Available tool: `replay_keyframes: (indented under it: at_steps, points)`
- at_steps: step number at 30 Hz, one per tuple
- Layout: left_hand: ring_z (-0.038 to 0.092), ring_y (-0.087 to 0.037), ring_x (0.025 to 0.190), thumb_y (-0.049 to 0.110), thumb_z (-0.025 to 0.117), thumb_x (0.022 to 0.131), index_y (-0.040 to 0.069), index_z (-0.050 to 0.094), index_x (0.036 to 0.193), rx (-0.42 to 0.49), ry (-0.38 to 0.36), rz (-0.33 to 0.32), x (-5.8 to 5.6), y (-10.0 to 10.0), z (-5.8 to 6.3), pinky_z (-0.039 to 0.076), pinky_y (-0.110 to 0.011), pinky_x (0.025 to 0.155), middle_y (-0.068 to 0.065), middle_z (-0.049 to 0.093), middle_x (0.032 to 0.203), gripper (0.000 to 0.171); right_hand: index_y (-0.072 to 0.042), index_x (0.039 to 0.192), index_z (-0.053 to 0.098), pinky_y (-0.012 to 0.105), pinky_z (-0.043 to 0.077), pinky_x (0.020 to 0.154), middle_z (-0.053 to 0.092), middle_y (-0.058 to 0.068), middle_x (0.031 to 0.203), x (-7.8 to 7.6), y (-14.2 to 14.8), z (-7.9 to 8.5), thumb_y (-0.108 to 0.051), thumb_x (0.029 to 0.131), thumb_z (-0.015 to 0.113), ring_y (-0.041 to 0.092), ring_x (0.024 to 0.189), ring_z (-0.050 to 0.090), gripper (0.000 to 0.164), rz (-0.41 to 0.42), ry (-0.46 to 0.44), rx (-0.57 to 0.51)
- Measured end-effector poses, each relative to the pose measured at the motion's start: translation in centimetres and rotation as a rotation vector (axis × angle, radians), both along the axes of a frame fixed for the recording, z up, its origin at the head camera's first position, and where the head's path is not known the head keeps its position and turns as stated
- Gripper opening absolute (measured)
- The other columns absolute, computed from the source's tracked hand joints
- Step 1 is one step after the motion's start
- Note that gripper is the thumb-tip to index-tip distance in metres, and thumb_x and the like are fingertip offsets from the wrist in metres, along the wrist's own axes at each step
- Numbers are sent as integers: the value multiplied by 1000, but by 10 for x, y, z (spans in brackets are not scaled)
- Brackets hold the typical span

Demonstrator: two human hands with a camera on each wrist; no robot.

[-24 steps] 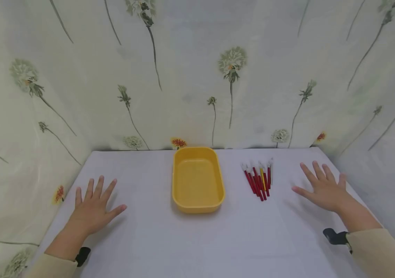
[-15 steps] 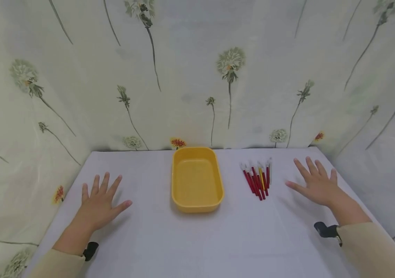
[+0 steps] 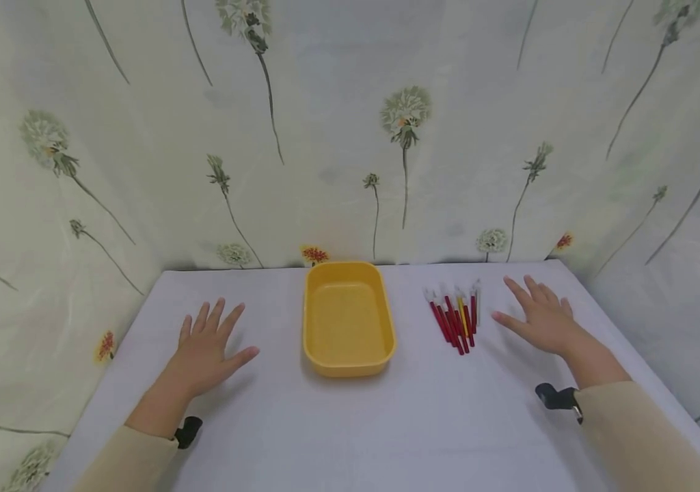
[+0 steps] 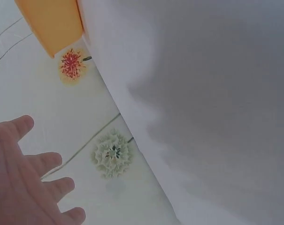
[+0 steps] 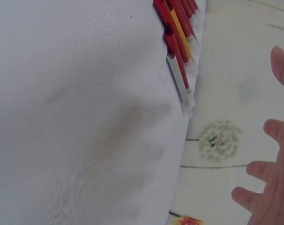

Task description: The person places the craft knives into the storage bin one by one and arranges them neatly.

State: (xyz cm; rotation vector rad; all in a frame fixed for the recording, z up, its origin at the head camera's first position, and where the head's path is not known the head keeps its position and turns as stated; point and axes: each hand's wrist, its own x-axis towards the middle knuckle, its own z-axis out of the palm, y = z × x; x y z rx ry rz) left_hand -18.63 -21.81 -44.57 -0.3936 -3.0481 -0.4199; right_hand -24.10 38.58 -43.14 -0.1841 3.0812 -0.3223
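Note:
My left hand (image 3: 205,359) hovers over the left part of the table with its fingers spread, holding nothing; in the left wrist view the hand (image 4: 19,183) shows its palm side. To its right, apart from it, stands a yellow rectangular plastic tray (image 3: 348,369) with nothing in it. My right hand (image 3: 547,324), fingers extended, is in the air right of a bunch of slim pen-like sticks (image 3: 453,324) and does not touch them. Most sticks are red, one is yellow and one whitish, with pale tips pointing away from me. The right wrist view shows these sticks (image 5: 177,37) closer.
A white cloth covers the table (image 3: 350,430). Behind it and at both sides hangs a curtain (image 3: 325,137) printed with dandelions. A black strap device (image 3: 189,432) is on the left wrist, and a similar one (image 3: 556,396) is on the right.
Both hands have moved inward: the left one to the right toward the tray, the right one to the left toward the sticks. Tray and sticks stay in place.

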Motion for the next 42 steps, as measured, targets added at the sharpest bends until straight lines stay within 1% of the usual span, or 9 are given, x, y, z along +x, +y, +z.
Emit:
replay_keyframes:
  at_steps: [4,7,11,15,22,26,33,37,42]
  points:
    - [6,-47,150,69,49,94,16,25,160,37,1,-32,-4,7,-3,0,-67,117,-23,13,164,88,-6,159,16,82,13,104,10,39,156,-8,-6,-2,-66,94,51,63,139,13,95,10,1,-33]
    - [7,-46,150,68,49,94,16,25,160,64,-3,-42,-6,12,-5,1,-66,118,-22,14,165,87,-5,159,16,81,18,104,10,40,156,-12,-9,-3,-67,95,50,63,139,14,95,14,-19,-81]
    - [10,-46,150,67,50,94,16,25,160,82,-1,-31,-11,21,-8,2,-67,118,-22,14,165,87,-5,159,18,80,19,104,11,39,156,-16,-12,-4,-65,96,49,61,140,13,92,11,-36,-143]
    - [13,-44,150,65,53,94,18,26,160,95,2,-11,-17,31,-11,6,-66,119,-20,17,165,85,-3,157,23,77,20,106,16,38,155,-21,-12,-10,-55,99,53,59,140,16,83,13,-12,-184]
    - [16,-42,150,61,56,95,18,26,160,159,-28,-44,-27,47,-18,9,-64,119,-18,20,164,83,1,154,30,71,24,110,28,36,152,-29,-14,-21,-37,102,57,55,140,25,70,9,27,-234]
    - [16,-40,150,60,57,95,19,25,160,196,-34,-48,-31,52,-19,12,-62,120,-17,21,164,83,2,152,32,70,31,107,33,37,149,-36,-16,-23,-36,104,55,56,134,33,66,-10,29,-268]
    - [15,-38,151,59,56,96,21,22,161,305,-118,-78,-32,63,-13,13,-61,120,-16,18,165,82,2,148,38,66,38,104,41,35,143,-49,-20,-26,-32,104,53,52,129,41,58,-87,8,-316]
    - [17,-39,151,56,58,96,19,23,160,371,-158,-96,-34,69,-15,17,-61,119,-17,19,165,83,4,144,43,62,44,101,47,33,137,-55,-19,-31,-30,104,53,49,123,47,53,-110,2,-344]
    - [17,-34,152,50,64,95,22,21,161,490,-262,-85,-32,76,-16,17,-57,120,-12,19,165,84,5,138,49,58,48,96,53,31,129,-59,-19,-33,-27,104,53,46,117,51,46,-122,-18,-371]
